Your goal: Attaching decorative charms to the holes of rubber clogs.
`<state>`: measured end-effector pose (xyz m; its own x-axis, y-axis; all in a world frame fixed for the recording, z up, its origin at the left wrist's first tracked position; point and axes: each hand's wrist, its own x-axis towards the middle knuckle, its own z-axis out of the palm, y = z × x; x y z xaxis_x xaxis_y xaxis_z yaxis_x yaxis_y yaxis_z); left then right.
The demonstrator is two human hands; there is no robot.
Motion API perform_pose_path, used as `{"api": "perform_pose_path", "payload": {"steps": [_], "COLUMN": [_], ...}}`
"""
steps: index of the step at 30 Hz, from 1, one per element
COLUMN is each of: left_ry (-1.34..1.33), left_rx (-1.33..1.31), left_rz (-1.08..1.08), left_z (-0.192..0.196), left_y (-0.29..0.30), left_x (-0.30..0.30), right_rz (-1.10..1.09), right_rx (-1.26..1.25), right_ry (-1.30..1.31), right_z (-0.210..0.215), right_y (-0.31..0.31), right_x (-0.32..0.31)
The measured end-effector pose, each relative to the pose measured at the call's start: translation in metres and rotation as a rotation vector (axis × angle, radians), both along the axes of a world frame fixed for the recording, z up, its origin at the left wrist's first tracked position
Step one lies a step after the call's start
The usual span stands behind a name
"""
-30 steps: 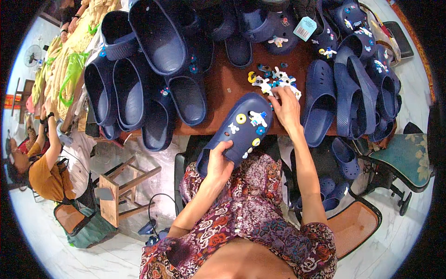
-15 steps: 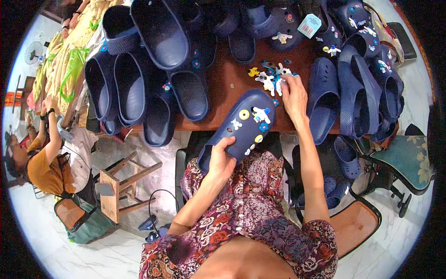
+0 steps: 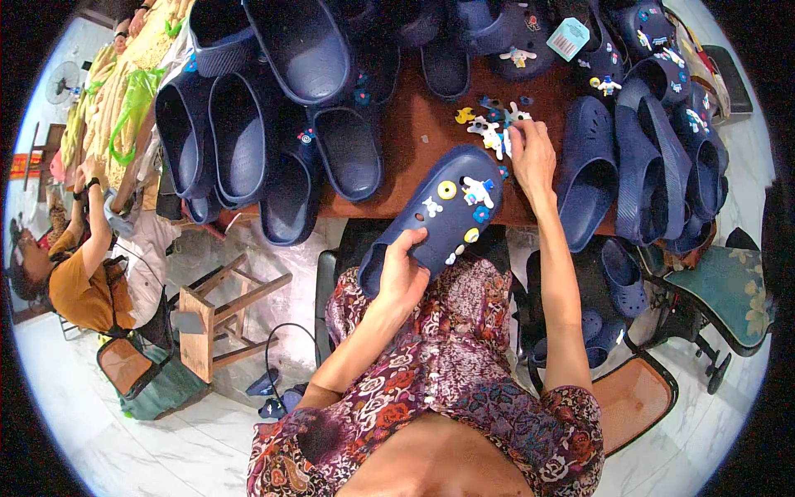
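Reddish brown and crowded with footwear, the table (image 3: 402, 124) begins just beyond the wearer's lap. Nearest, partly over its front edge, a navy clog (image 3: 447, 224) is tilted with its toe pointing away and to the right, in the left hand (image 3: 402, 269); that grip is closed on it, thumb pressed on the upper. It looks like moulded foam: probably light, slightly springy, hard to damage and not very slippery. Its side wall toward the heel seems the sound place to hold, leaving the toe free. A yellow ring (image 3: 447, 190), a white figure (image 3: 478, 192) and a blue flower (image 3: 482, 213) sit on the upper. The clog hides its own sole and most of the holding fingers.

Just past the toe, the right hand (image 3: 534, 161) is at the edge of a pile of small charms (image 3: 490, 128), mostly white. Whether its grip pinches one I cannot tell; the fingertips merge with the pieces. Such charms are likely rubbery, nearly weightless and easily dropped, best taken by the rim.

Farther out, other clogs (image 3: 590, 137) crowd both sides, the top row cut off by the frame. Beyond a wooden stool (image 3: 196, 345), a co-worker (image 3: 91, 277) is distorted at the left rim, that person's work hard to make out.
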<state>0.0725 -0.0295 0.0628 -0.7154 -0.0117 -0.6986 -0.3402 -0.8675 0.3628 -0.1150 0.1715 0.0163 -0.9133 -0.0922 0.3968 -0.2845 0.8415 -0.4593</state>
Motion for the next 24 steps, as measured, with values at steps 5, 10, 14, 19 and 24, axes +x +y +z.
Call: {"api": "perform_pose_path", "payload": {"steps": [5, 10, 14, 19, 24], "left_ry": [0.099, 0.108, 0.219, 0.249, 0.273], "left_rx": [0.156, 0.119, -0.024, -0.172, -0.239], "left_rz": [0.059, 0.061, 0.035, -0.026, -0.082], "left_z": [0.011, 0.004, 0.004, 0.008, 0.017], "left_y": [-0.001, 0.011, 0.021, 0.029, 0.030], "left_x": [0.000, 0.000, 0.004, 0.007, 0.013], "right_rz": [0.007, 0.125, 0.312, 0.397, 0.384], "right_rx": [-0.272, -0.500, -0.535, -0.496, -0.495], "right_ry": [0.008, -0.162, -0.314, -0.411, -0.369], "right_z": [0.028, 0.062, 0.085, 0.094, 0.084], "right_y": [0.000, -0.008, -0.023, -0.038, -0.042], "right_x": [0.023, 0.066, 0.104, 0.132, 0.140]}}
